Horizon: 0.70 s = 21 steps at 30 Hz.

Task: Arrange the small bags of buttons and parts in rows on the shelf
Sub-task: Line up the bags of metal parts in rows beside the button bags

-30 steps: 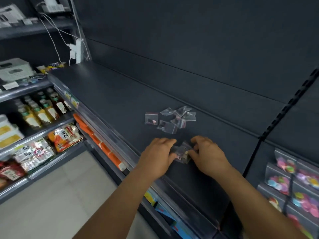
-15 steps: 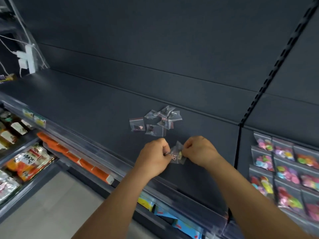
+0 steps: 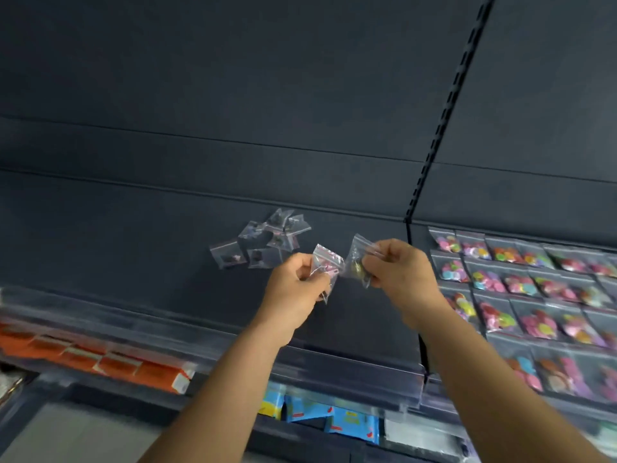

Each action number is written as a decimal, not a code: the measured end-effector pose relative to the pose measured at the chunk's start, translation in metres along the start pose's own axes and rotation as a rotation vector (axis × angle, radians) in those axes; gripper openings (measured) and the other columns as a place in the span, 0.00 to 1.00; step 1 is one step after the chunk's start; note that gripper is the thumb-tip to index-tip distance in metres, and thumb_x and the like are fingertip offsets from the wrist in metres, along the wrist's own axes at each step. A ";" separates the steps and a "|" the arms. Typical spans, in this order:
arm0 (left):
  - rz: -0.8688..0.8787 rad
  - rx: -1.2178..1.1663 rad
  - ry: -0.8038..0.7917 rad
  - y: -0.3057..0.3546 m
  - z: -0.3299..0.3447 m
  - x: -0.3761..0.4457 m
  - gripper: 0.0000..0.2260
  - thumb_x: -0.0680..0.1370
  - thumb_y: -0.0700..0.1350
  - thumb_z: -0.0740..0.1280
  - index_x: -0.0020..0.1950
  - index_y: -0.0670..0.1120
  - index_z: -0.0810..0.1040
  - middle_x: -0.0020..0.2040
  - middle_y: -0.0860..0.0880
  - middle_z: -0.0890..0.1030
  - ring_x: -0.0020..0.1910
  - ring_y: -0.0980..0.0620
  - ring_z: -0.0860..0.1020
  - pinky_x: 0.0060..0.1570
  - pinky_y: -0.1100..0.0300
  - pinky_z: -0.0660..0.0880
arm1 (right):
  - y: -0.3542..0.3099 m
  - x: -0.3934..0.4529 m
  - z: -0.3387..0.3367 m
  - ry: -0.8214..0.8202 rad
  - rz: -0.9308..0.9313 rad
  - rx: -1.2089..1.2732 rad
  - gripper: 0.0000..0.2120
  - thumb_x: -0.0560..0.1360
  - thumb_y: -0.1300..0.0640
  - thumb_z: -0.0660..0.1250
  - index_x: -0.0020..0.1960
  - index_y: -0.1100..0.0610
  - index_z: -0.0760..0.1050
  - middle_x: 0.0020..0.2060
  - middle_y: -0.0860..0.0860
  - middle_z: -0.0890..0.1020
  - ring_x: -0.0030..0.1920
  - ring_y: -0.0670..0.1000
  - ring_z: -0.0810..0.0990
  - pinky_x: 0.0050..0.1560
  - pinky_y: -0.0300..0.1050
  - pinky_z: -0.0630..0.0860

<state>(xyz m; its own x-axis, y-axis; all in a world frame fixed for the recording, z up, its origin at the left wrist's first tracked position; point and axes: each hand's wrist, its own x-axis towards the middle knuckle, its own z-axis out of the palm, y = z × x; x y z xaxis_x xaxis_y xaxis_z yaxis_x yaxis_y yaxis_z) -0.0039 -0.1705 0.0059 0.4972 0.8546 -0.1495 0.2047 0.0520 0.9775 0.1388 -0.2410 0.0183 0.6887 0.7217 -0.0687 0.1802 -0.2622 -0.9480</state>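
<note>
Since each hand pinches one bag in curled fingers, I'd lay them flat beside the rows, edges lined up

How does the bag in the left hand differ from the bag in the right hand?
The left hand pinches a bag holding pink parts; the right hand pinches a bag holding yellowish parts. The left bag sits slightly lower. Both are small, clear and lifted off the shelf.

Blurred orange boxes; loose bags' contents unreadable.
</note>
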 end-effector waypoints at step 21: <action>0.254 0.093 -0.467 0.060 0.246 -0.059 0.05 0.76 0.42 0.69 0.49 0.51 0.80 0.43 0.54 0.84 0.43 0.56 0.82 0.44 0.62 0.78 | 0.058 -0.073 -0.233 0.400 0.053 0.282 0.08 0.74 0.57 0.70 0.37 0.58 0.80 0.31 0.53 0.80 0.35 0.52 0.75 0.40 0.49 0.74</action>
<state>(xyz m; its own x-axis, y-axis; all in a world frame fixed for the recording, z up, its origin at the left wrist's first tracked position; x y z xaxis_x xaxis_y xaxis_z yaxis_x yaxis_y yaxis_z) 0.1864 -0.3453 0.0367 0.8587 0.5122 0.0185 0.0926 -0.1905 0.9773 0.2627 -0.4585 0.0410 0.9173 0.3955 -0.0466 -0.0214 -0.0679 -0.9975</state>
